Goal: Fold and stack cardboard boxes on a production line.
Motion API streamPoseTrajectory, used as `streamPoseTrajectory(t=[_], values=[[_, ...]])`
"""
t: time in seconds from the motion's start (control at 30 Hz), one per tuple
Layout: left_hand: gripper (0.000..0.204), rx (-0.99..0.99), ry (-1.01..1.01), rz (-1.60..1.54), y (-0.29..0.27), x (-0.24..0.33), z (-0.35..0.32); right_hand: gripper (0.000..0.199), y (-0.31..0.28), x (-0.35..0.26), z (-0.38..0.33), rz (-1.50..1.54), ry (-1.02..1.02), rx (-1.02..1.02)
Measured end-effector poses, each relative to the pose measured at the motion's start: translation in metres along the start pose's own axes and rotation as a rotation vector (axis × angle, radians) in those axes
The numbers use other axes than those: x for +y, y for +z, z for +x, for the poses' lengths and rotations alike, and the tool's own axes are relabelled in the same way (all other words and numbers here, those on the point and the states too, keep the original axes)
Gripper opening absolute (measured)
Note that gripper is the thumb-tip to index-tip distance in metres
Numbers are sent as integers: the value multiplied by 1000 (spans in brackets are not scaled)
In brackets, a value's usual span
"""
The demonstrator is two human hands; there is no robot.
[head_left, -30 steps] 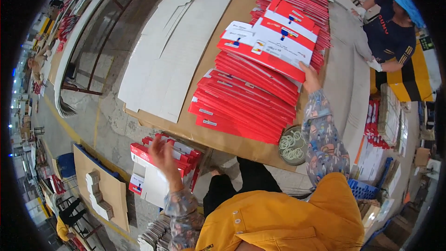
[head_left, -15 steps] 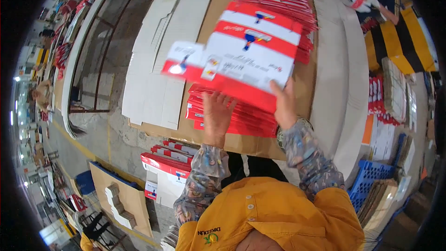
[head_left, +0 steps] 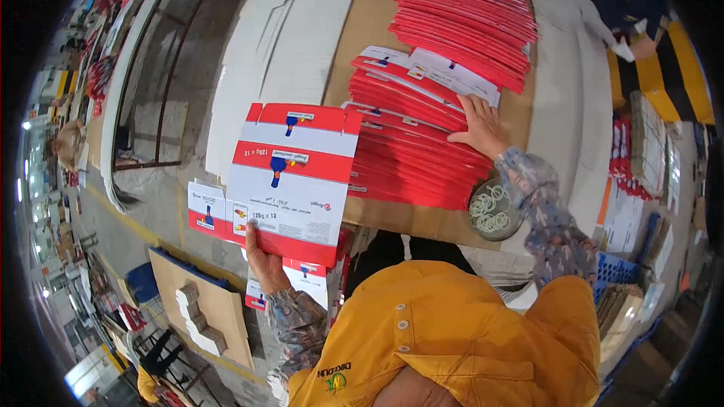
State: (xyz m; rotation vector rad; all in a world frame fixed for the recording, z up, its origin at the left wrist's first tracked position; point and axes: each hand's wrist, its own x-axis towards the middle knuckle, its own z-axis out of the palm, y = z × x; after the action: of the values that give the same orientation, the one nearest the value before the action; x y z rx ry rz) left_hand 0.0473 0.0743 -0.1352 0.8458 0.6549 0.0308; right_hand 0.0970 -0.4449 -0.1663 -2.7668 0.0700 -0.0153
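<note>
Left hand [head_left: 265, 265] in a grip, right hand [head_left: 483, 128] splayed farther forward

Flat red-and-white carton [head_left: 294, 245]: is showing dark lettering and figures on its white panel [head_left: 302, 190], finer print beside them, and a small red emblem [head_left: 328, 206] near one edge; pale figures are standing on its red band [head_left: 320, 160].
Carton stack [head_left: 418, 173]: is bearing dark print on its topmost white face.
Yellow shirt [head_left: 452, 316]: is carrying dark lettering beside a green emblem [head_left: 335, 383].
Co-worker's dark shirt [head_left: 637, 0]: is displaying reddish lettering.

L hand [head_left: 265, 265] holds flat ctn [head_left: 292, 177].
</note>
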Motion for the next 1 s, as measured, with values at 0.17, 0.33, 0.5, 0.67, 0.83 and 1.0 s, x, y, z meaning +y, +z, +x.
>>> streamPoseTrajectory(t=[0.17,0.33,0.5,0.67,0.83,1.0], values=[[48,110,64,-5,-9,-1,-20,109,12,21,31,-224,-126,-378],[52,89,95,34,-9,0,-29,104,23,5,40,-257,-143,-486],[53,92,139,109,10,2,-40,100,28,-8,34,-355,-110,-420],[53,36,103,192,24,2,-41,86,25,8,40,-465,-383,-239],[51,-17,80,243,59,4,-38,87,-6,20,67,-456,-476,-143],[47,-105,108,280,108,-5,-34,88,-36,20,87,-381,-536,-367]])
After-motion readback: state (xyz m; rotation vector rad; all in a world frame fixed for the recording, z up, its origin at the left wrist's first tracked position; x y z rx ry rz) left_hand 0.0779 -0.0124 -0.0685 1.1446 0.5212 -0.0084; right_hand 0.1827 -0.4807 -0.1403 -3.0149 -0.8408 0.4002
